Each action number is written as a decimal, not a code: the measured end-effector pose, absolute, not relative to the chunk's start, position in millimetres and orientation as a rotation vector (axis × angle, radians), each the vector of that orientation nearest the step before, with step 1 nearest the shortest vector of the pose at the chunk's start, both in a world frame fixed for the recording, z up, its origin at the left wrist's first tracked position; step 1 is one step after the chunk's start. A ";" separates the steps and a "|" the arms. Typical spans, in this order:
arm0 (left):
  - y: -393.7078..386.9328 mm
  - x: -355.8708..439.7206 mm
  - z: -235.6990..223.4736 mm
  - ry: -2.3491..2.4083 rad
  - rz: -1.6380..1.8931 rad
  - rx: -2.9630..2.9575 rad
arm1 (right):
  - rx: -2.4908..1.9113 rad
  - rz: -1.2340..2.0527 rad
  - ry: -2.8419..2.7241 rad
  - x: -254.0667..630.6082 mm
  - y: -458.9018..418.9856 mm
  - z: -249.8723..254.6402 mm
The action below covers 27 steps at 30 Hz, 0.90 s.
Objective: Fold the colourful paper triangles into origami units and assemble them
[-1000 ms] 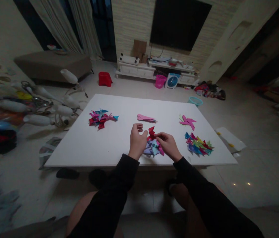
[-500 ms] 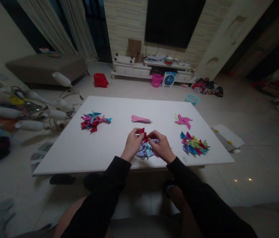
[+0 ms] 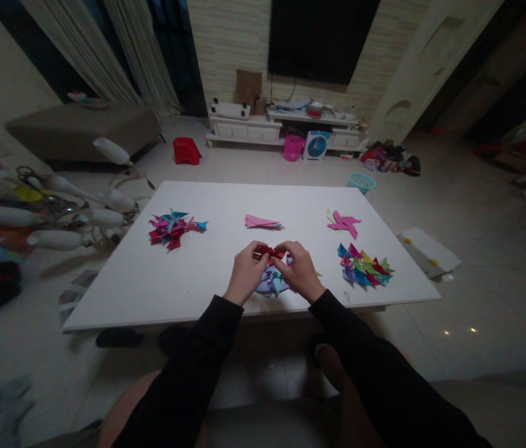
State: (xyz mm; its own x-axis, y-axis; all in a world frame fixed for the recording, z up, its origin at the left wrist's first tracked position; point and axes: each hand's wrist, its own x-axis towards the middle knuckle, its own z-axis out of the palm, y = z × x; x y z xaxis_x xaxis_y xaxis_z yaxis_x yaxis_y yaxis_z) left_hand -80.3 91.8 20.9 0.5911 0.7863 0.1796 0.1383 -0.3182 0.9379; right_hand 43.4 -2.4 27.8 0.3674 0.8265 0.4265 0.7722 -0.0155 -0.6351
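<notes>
My left hand (image 3: 247, 270) and my right hand (image 3: 300, 269) meet over the near middle of the white table (image 3: 150, 280). Between their fingertips they pinch a red folded-paper piece (image 3: 272, 253), partly covered by the fingers. Just below it lies a pile of lilac and pale blue folded-paper pieces (image 3: 272, 281), half hidden by my right hand. Beyond my hands is a stack of pink folded strips (image 3: 263, 222). A heap of pink, red and blue folded-paper pieces (image 3: 172, 230) is off to the left.
Multicoloured folded-paper pieces (image 3: 366, 266) lie at the right, with pink and green crossed strips (image 3: 344, 222) behind them. A teal basket (image 3: 361, 181) stands past the far right corner. Lamp arms with white shades (image 3: 57, 239) crowd the left side.
My left hand, open a second ago, has closed on the red folded-paper piece beside my right fingers. The piece has been lowered and tilted between both hands. The view has shifted slightly.
</notes>
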 end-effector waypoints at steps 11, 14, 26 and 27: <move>87.3 -82.4 21.7 0.727 0.794 2.015 | -1.843 0.031 -1.529 48.5 -3.2 26.7; 85.7 -81.6 21.2 0.736 0.769 2.008 | -1.857 0.023 -1.540 49.1 -3.8 25.6; 85.2 -85.7 26.7 0.838 0.701 1.932 | -2.445 -0.084 -1.163 170.8 -29.5 0.1; 86.1 -86.1 27.4 0.840 0.705 1.935 | -2.522 -0.080 -1.119 184.2 -36.8 -6.4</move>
